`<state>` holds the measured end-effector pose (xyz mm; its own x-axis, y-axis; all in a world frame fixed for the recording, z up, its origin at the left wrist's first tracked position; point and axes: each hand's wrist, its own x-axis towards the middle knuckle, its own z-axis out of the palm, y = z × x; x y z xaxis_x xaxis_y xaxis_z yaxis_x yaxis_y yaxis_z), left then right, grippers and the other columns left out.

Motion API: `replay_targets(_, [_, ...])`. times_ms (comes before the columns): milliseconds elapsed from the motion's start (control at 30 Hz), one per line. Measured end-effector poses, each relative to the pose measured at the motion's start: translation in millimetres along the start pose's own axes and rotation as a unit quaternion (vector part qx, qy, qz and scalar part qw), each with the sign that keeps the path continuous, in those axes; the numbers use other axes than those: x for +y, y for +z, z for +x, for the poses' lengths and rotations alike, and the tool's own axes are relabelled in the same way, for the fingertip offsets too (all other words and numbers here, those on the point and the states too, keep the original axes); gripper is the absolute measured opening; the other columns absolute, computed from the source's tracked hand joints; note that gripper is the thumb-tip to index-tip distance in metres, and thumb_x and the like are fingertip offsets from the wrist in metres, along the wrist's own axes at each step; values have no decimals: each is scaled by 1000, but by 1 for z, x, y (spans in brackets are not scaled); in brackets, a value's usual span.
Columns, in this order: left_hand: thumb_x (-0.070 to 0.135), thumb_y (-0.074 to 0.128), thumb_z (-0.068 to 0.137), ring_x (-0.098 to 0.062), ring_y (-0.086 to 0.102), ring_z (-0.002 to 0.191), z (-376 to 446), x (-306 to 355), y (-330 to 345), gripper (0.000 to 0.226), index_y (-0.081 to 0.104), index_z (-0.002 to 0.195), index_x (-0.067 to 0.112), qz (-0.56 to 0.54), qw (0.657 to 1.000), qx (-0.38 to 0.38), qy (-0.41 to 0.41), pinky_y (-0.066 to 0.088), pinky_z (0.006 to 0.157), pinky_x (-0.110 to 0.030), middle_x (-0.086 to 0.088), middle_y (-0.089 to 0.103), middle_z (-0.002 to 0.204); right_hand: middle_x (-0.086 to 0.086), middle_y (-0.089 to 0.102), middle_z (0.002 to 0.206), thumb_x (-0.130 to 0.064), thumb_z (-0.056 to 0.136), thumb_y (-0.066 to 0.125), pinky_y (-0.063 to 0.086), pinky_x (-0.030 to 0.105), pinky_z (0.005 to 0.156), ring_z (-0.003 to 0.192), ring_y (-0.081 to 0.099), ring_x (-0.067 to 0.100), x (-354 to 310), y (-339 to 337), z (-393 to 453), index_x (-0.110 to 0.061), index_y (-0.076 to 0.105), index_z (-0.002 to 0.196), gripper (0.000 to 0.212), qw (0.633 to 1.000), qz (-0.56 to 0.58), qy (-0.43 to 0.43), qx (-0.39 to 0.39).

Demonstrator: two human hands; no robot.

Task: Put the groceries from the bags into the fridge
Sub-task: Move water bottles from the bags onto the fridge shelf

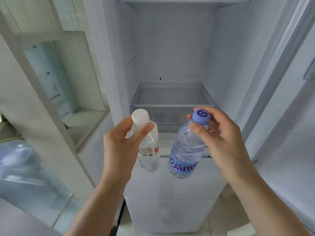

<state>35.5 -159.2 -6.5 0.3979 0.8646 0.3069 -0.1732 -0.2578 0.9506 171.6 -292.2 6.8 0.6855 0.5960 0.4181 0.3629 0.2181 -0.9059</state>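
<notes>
The fridge stands open before me, and its glass shelf (173, 105) at mid height carries nothing. My left hand (122, 143) grips a clear water bottle (150, 150) with a white cap by its neck. A larger clear bottle (185, 154) with a purple cap and purple lettering hangs from my right hand (219, 140), held at the neck. Both bottles hang upright in front of the fridge opening, just below the shelf's front edge. No grocery bag is clearly visible.
The open left fridge door (56, 79) shows its inner bins at the left. On the right is the other door (289, 116). White drawers (170, 193) sit below the bottles. Something pale blue and blurred (18, 167) lies at the far left.
</notes>
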Motion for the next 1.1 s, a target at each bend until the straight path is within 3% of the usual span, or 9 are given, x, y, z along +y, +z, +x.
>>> replay_targets(133, [17,78,77,-5,53,67,74,-1,33,14,74,72,29,-22,999,-6,34,46,66,-16,8,66,70,-6,72,101,-10,84,70,49,28,91,100,66,7,14,7,68,-21,65,104,23,999,-13,-23,30])
replay_targets(367, [19,78,78,-14,65,73,196,0,89,5,76,79,23,-85,996,5,28,57,78,-40,2,72,77,0,71,102,-8,83,71,50,23,87,99,67,9,31,24,200,-16,64,104,23,996,-6,-76,52])
replay_targets(533, [15,75,81,-4,64,68,263,-10,118,11,72,81,26,-114,993,9,18,55,64,-22,8,71,74,-6,66,89,-4,83,69,46,12,75,80,63,-2,45,36,272,-19,63,98,22,994,-5,-78,76])
replay_targets(633, [16,76,79,-8,66,72,293,-24,128,10,75,84,24,-102,994,10,23,56,71,-32,6,73,77,-9,66,88,-5,83,68,50,22,79,84,63,6,63,41,301,-24,62,93,22,995,-21,-60,76])
replay_targets(733, [17,75,80,-8,65,71,310,-37,133,14,76,94,17,-84,996,1,10,55,66,-28,5,72,79,-7,67,89,-8,82,69,53,36,87,89,65,14,78,44,319,-31,61,89,25,995,-42,-38,83])
replay_targets(833, [17,75,81,-11,64,71,322,-48,134,18,75,98,11,-86,996,-14,-6,53,66,-31,1,70,79,-4,69,92,-8,81,70,53,38,88,91,66,16,91,46,331,-28,63,92,24,994,-51,-25,93])
replay_targets(967, [18,74,83,-12,67,75,335,-59,131,13,75,95,18,-74,996,-41,-11,56,68,-31,-1,73,85,-6,69,96,-9,81,71,52,26,83,93,66,11,101,45,338,-26,64,96,24,995,-54,-18,76])
replay_targets(1100, [23,70,87,-16,69,98,348,-66,127,12,73,99,24,-37,996,-82,-4,55,87,-36,-3,69,111,-3,69,99,-8,81,72,47,17,78,94,65,11,106,44,343,-21,64,100,25,997,-43,-9,70])
